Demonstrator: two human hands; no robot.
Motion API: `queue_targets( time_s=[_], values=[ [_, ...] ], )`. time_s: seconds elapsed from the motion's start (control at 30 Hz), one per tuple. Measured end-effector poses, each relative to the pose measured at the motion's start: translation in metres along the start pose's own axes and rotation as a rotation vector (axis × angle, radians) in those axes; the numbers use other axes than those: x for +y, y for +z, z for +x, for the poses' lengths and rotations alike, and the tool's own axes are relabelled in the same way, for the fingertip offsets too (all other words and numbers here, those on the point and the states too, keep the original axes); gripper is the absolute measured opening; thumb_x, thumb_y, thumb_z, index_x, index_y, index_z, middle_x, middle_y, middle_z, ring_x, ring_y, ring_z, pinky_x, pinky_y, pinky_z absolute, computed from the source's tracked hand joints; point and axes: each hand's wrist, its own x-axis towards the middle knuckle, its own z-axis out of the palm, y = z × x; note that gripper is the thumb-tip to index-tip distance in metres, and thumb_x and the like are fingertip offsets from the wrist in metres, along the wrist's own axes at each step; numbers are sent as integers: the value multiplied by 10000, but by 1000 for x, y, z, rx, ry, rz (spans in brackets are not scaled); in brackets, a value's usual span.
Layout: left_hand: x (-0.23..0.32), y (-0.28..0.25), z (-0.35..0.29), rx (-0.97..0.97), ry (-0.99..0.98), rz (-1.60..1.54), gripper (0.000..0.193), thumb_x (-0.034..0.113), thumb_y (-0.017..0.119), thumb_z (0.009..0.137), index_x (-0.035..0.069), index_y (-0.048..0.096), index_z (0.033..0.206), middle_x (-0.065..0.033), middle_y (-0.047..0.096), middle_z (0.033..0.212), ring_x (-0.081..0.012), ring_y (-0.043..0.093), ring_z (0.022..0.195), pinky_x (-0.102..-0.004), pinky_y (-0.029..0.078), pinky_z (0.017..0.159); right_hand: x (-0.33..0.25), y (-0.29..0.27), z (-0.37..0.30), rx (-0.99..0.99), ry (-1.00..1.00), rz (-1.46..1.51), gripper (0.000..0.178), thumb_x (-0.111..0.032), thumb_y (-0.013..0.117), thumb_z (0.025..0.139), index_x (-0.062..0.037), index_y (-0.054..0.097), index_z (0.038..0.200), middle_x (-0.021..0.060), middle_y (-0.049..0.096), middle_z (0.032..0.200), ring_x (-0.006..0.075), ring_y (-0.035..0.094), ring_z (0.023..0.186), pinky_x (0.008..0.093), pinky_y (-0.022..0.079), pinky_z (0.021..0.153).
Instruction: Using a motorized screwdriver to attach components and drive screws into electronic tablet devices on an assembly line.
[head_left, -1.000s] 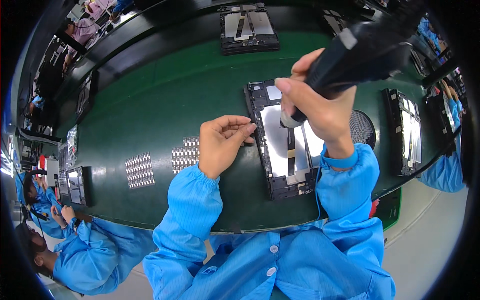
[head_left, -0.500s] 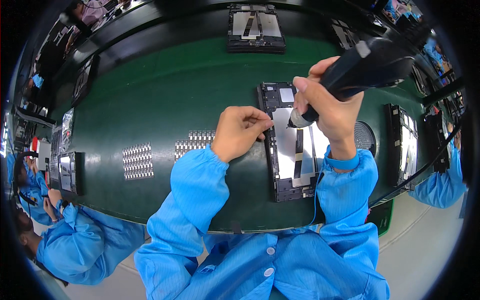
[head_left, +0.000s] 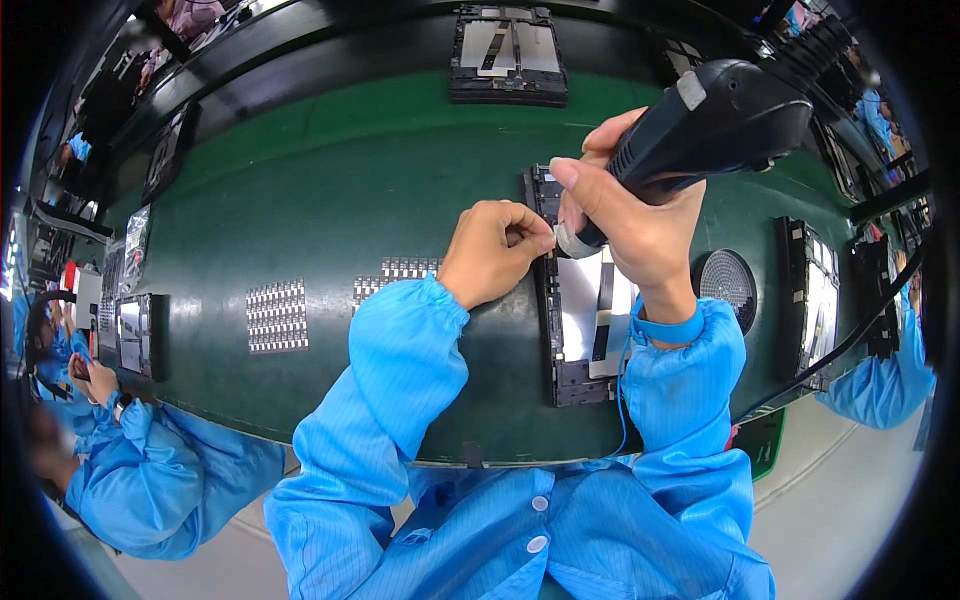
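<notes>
Left hand (head_left: 495, 250) pinched, cannot tell on what, at left edge of open flat device (head_left: 578, 335); device's long axis runs near-to-far; right hand (head_left: 645, 220) grips black driver (head_left: 715, 120) above it.

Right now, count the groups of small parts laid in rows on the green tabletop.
2: one group lies farther left; the other group is partly hidden by the left sleeve, which may cover more.

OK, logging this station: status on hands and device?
Right hand gripping black handheld tool. Left hand pinched, at left edge of open device. Tool and right hand hide part of device.
</notes>
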Motion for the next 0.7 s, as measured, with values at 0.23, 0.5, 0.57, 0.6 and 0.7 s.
queue_targets(
  time_s=[0.23,0.5,0.57,0.6,0.7],
  values=[
    [-5,-3,7,14,-73,68,146,39,719,758,-50,636,838,-81,649,751,-135,653,664,-257,517,575,6,3,1,7,18,11,250,86,688,756,8,529,932,67,574,622,128,569,486,253,466,462],
    [2,-7,11,-58,-282,-107,177,39,713,758,-35,603,876,-86,651,752,-141,656,603,-239,507,449,16,1,3,-5,33,16,250,93,687,754,9,528,928,71,575,626,126,566,485,252,465,461],
    [1,-7,12,-62,-285,-103,168,37,708,761,-33,603,872,-86,654,754,-140,655,602,-238,507,450,17,1,3,-17,24,16,240,94,687,754,11,529,914,69,574,629,126,566,486,253,465,456],
    [1,-8,12,-67,-289,-97,160,36,704,764,-30,603,869,-86,656,756,-138,654,601,-236,506,452,17,1,3,-18,25,15,240,94,687,754,11,529,914,69,574,629,126,566,486,253,465,456],
    [2,-9,12,-71,-280,-86,165,35,696,769,-37,607,887,-84,658,756,-136,652,606,-241,510,464,15,7,0,-23,-10,-63,230,99,685,751,9,530,894,60,571,637,120,570,498,247,461,453]
  ],
)
